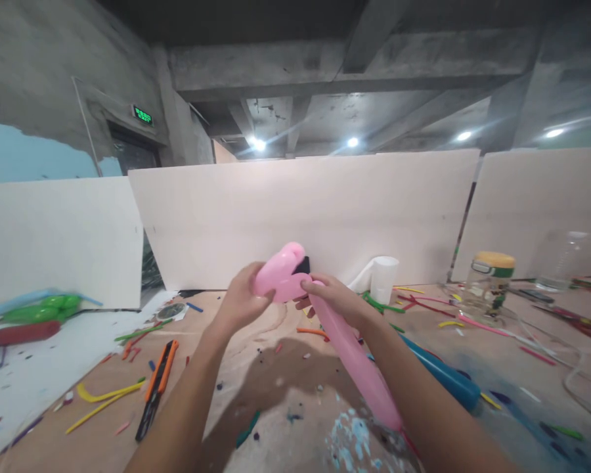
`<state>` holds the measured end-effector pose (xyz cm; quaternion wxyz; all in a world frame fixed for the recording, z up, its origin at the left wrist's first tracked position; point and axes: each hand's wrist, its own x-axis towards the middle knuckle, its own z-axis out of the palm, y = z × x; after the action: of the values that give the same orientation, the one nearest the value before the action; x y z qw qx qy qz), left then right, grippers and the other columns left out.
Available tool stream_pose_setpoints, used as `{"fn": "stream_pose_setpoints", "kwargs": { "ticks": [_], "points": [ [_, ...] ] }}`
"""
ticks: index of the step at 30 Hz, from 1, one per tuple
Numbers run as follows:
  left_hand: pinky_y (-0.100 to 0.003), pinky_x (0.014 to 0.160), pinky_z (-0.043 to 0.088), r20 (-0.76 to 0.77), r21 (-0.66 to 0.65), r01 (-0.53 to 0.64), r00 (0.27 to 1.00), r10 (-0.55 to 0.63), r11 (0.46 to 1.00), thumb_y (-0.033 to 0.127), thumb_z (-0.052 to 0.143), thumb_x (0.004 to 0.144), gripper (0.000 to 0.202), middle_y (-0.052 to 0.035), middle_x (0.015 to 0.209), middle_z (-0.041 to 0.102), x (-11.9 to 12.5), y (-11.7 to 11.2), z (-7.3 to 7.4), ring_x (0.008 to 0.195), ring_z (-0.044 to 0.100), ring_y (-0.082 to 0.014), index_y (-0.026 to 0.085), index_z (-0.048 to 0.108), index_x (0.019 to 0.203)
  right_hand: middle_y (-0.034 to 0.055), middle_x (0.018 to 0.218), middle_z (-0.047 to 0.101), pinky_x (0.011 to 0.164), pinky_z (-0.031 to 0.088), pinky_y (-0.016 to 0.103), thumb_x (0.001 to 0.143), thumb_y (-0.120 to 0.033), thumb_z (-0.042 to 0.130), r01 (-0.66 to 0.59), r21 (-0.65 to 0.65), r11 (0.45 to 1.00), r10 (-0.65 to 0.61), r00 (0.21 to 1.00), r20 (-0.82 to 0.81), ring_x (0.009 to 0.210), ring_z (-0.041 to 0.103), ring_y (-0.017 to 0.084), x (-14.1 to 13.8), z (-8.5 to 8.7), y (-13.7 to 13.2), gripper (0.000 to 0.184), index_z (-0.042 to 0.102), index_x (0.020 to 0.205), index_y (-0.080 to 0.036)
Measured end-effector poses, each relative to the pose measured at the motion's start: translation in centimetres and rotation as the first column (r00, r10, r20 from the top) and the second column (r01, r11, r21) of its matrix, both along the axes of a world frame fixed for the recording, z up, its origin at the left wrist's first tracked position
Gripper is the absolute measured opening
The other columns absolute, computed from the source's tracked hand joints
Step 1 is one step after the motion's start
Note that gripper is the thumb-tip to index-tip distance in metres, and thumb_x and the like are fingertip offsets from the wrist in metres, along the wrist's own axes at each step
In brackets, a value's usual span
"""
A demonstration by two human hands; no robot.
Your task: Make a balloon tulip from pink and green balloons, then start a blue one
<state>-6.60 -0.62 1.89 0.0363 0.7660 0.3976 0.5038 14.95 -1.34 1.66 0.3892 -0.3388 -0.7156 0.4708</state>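
Observation:
Both of my hands hold a long pink modelling balloon point(347, 355) above the table. My left hand point(240, 301) is closed round the folded, rounded end of the balloon near its top. My right hand point(335, 297) grips it right beside the left, fingers curled over the bend. From there the balloon's tail runs down and to the right under my right forearm. A small dark thing shows just behind the balloon's top, too hidden to name.
Uninflated balloon strips and scraps litter the brown table point(256, 387). An orange utility knife point(157, 384) lies at left, a blue pump point(443, 378) at right, a white cup point(384, 279) and a yellow-lidded jar point(490, 282) behind. White boards point(300, 210) wall the back.

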Motion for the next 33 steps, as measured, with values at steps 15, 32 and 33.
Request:
{"fn": "stream_pose_setpoints", "kwargs": {
  "ticks": [15, 32, 33],
  "points": [
    [-0.024, 0.071, 0.044, -0.07, -0.128, 0.065, 0.995, -0.075, 0.99, 0.019, 0.04, 0.081, 0.029, -0.0021, 0.089, 0.069, 1.0, 0.0, -0.4, 0.081, 0.061, -0.0166, 0.017, 0.066, 0.092, 0.005, 0.093, 0.064, 0.075, 0.049, 0.033, 0.079, -0.049, 0.056, 0.125, 0.115, 0.985, -0.136, 0.986, 0.099, 0.093, 0.061, 0.023, 1.2, 0.5, -0.2, 0.031, 0.054, 0.083, -0.019],
    [-0.034, 0.085, 0.049, -0.148, -0.239, 0.34, 0.913, -0.38, 0.91, 0.01, 0.054, 0.073, 0.043, -0.0101, 0.115, 0.061, 1.5, -1.4, -0.2, 0.097, 0.059, -0.0199, 0.016, 0.057, 0.115, 0.0036, 0.083, 0.063, 0.074, 0.046, 0.031, 0.081, -0.039, 0.057, -0.077, 0.216, 0.973, 0.045, 0.988, 0.15, 0.083, 0.061, 0.019, 1.9, 1.4, -1.2, 0.023, 0.057, 0.083, -0.016],
    [-0.034, 0.084, 0.049, -0.152, -0.239, 0.344, 0.91, -0.385, 0.908, 0.011, 0.054, 0.073, 0.043, -0.0102, 0.116, 0.06, 1.6, -1.7, -0.1, 0.097, 0.059, -0.0204, 0.017, 0.056, 0.116, 0.0038, 0.085, 0.062, 0.075, 0.046, 0.031, 0.081, -0.039, 0.057, -0.105, 0.2, 0.974, 0.079, 0.988, 0.132, 0.083, 0.061, 0.019, 2.1, 1.4, -1.3, 0.023, 0.057, 0.085, -0.016]
  ]
}}
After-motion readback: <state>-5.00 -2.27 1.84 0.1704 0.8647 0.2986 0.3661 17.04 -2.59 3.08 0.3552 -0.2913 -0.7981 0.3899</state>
